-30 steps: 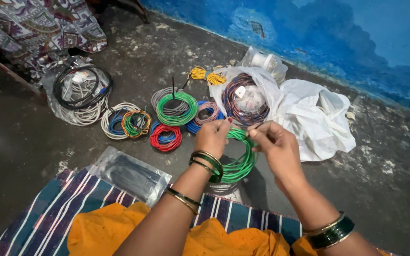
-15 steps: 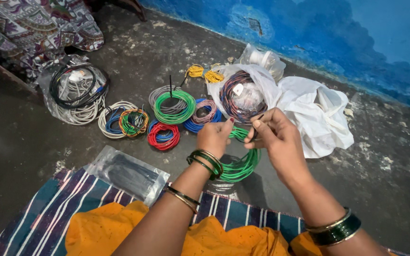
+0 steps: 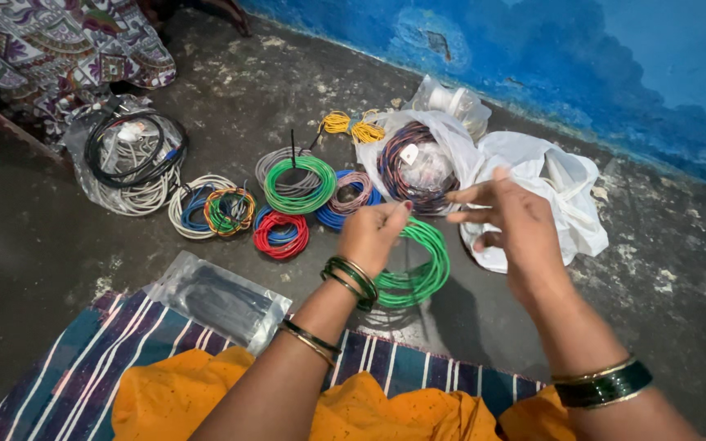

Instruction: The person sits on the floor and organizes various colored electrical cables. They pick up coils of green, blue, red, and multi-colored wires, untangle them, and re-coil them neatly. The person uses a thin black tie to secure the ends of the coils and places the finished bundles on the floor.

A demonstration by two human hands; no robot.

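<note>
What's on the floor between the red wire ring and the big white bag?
In the head view, between the red wire coil and the white bag hangs the green wire coil, pinched by the left hand; the right hand hovers there too.

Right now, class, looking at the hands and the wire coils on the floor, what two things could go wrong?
1. Only the left hand pinches the green wire coil; the right hand is open and apart from it, so the loops might spring loose and tangle.
2. The red coil and blue coil lie close below; a dropped coil could snag them.
</note>
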